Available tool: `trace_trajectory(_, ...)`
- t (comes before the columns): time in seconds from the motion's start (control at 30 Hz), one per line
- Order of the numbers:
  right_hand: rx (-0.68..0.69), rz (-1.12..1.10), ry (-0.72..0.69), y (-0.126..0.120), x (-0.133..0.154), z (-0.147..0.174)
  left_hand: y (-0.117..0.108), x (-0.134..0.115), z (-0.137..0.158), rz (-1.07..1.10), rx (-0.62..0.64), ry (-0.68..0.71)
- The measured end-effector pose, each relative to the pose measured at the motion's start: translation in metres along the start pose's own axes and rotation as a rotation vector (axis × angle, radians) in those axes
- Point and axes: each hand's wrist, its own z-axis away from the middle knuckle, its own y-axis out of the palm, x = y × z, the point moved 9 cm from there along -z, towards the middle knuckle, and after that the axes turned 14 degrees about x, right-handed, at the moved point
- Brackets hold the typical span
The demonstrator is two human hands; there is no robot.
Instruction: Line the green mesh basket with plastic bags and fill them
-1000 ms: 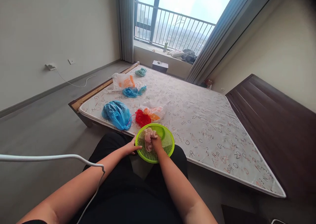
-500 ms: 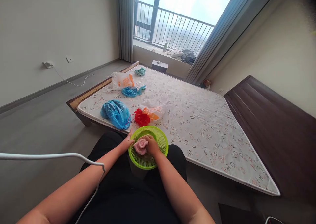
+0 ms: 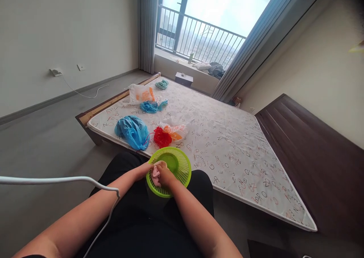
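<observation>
A lime-green plastic basket [image 3: 183,167] with slotted sides rests tilted between my knees. My right hand [image 3: 165,175] reaches into it, fingers closed on a pink cloth [image 3: 156,176] held against the basket's left inner side. My left hand [image 3: 146,169] grips the left rim, close beside the cloth; its fingertips are partly hidden. Just beyond the basket, a bundle of red mesh or string [image 3: 162,137] lies on the mattress [image 3: 222,151], next to a white and orange plastic bag [image 3: 178,131].
A large blue plastic bag [image 3: 132,132], a smaller blue bag [image 3: 150,106], another white and orange bag [image 3: 140,94] and a teal coil [image 3: 162,84] lie on the mattress. A white cable [image 3: 59,180] crosses in front of my left forearm. The dark headboard [image 3: 309,151] stands right.
My right hand has moved the pink cloth left and turned it against the basket's side. My left hand has slid slightly down along the rim toward it.
</observation>
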Motion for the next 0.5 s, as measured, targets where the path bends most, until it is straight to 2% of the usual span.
trace_trajectory(0.07,0.057,0.094,0.096,0.002,-0.009,0.002,-0.001,0.001,0.000,0.028,-0.038,-0.035)
trace_trajectory(0.13,0.062,0.123,0.168,-0.001,-0.021,0.008,0.004,-0.002,-0.001,0.067,-0.020,-0.034)
trace_trajectory(0.33,0.140,0.188,0.329,0.001,-0.041,0.018,0.020,-0.014,-0.007,0.137,0.076,0.086)
trace_trajectory(0.5,0.144,0.184,0.326,0.008,-0.031,0.012,0.019,-0.017,-0.009,0.065,0.092,0.121)
